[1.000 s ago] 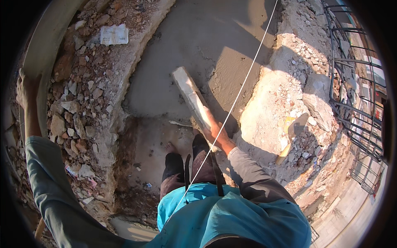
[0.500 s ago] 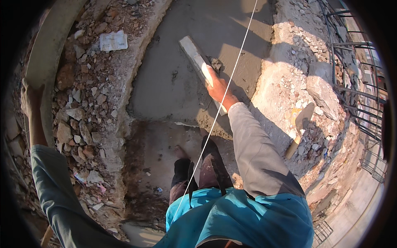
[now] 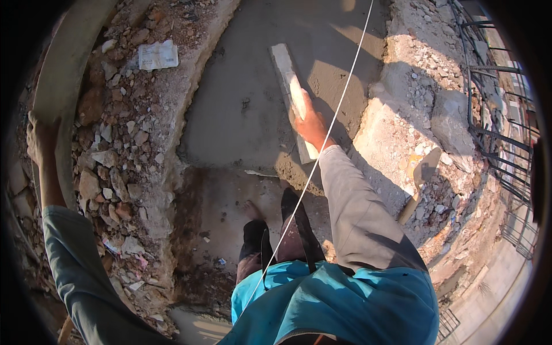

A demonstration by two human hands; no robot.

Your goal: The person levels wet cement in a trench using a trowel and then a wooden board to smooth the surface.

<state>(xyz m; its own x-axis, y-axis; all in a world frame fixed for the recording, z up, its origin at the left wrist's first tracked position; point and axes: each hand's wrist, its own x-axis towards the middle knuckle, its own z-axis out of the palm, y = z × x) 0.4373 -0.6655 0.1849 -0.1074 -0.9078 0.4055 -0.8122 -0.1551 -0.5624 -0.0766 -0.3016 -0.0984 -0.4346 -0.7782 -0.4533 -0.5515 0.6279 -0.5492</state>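
My right hand (image 3: 312,123) is closed round the grip of a long, pale hand float (image 3: 283,63). The float lies on smooth grey wet concrete (image 3: 224,129), its far end tilted slightly left. Lumps of mortar show on the surface near its lower end. Over at the far left, my left hand (image 3: 43,138) grips the edge of a long, flat board (image 3: 72,69), which stretches away over the rubble; part of its fingers is hidden. A taut white string (image 3: 345,95) crosses in front of my right wrist.
Broken stones and rubble (image 3: 118,178) border the concrete on the left, with a white printed packet (image 3: 158,56) on top. At right, a trowel (image 3: 424,169) lies on a rubble bank, beyond which stand steel reinforcing bars (image 3: 500,138). My feet are in a lower trench (image 3: 215,230).
My right hand has slid the float to the right across the concrete and turned it closer to upright. The left hand stays on the board.
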